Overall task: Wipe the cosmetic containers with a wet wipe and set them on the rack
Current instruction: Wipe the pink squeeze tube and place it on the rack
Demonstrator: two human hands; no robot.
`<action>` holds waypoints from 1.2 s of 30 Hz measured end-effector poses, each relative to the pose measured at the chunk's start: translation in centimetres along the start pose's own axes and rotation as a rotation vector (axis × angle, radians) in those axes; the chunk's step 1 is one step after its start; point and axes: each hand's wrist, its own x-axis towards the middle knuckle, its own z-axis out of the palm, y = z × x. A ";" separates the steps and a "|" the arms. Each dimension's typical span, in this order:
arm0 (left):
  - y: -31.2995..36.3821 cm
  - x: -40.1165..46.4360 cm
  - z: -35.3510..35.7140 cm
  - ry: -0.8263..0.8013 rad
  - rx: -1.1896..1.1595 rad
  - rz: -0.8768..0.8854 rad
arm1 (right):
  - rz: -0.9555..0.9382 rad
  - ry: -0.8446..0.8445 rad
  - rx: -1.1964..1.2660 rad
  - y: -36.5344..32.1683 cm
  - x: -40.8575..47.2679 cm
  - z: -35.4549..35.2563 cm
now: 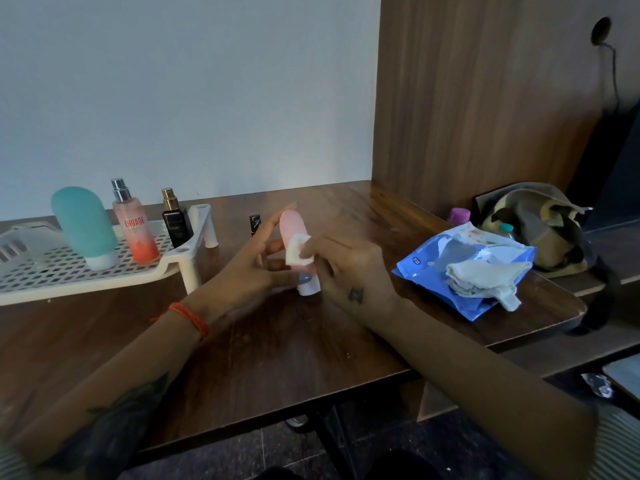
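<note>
A pink squeeze bottle (pixel 290 224) with a white cap stands cap-down on the wooden table at the centre. My left hand (pixel 242 263) holds it from the left with fingers around its body. My right hand (pixel 341 266) pinches a folded white wet wipe (pixel 298 250) against the bottle's side. On the white perforated rack (pixel 52 271) at the left stand a teal squeeze bottle (pixel 85 226), a pink-orange spray bottle (pixel 135 225) and a small black perfume bottle (pixel 176 220).
A small dark tube (pixel 254 224) stands on the table behind my hands. A blue wipes pack (pixel 433 268) with crumpled used wipes (pixel 485 282) lies at the right. Behind it are an olive bag (pixel 540 220) and a purple cap (pixel 460 214). A wooden panel walls the right side.
</note>
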 end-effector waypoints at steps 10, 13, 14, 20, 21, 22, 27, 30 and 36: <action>-0.2 0.3 -0.1 0.011 0.127 0.010 | -0.048 -0.055 0.082 -0.5 0.1 -0.3; 0.0 0.1 -0.2 -0.012 0.099 -0.027 | 0.198 0.028 0.056 0.1 0.4 0.2; 0.1 0.1 -0.2 -0.013 0.114 -0.028 | 0.260 0.028 0.049 0.2 0.4 0.2; -0.2 0.1 -0.2 -0.007 0.076 -0.024 | -0.023 -0.041 0.072 -0.3 0.0 -0.4; -0.2 0.2 -0.2 -0.008 0.076 -0.028 | 0.004 -0.043 0.064 -0.2 0.0 -0.3; -0.3 0.2 -0.3 -0.011 0.084 -0.032 | 0.071 -0.031 0.063 0.0 0.1 -0.2; -0.6 0.3 -0.4 -0.027 0.060 -0.063 | 0.147 -0.015 0.059 0.3 0.1 -0.4; -0.2 0.5 0.0 0.056 0.161 -0.008 | -0.086 -0.096 0.095 -0.7 -0.3 -0.9; -0.2 0.0 -0.4 -0.018 0.072 -0.058 | 0.222 -0.072 0.103 0.7 0.2 -0.5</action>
